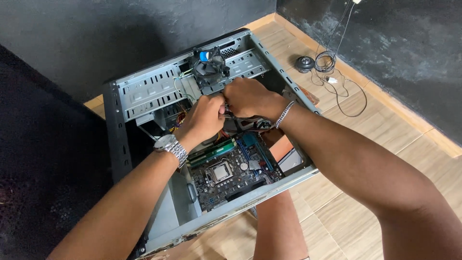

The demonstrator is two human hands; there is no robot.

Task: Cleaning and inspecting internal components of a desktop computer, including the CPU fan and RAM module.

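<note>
Labels, packages, signs, screens: only one small sticker shows

A round blue label [204,56] sits on the hub of the black cooler fan [210,65], which rests on the grey metal drive bay at the far end of the open computer case [117,130]. The label is partly hidden by the fan's frame, and whatever is printed on it is too small to tell. No package, sign or screen shows anywhere in the view.

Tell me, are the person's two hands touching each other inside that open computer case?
Touching. The head view shows the left hand and right hand pressed knuckle to knuckle, no gap between them, above the motherboard.
</note>
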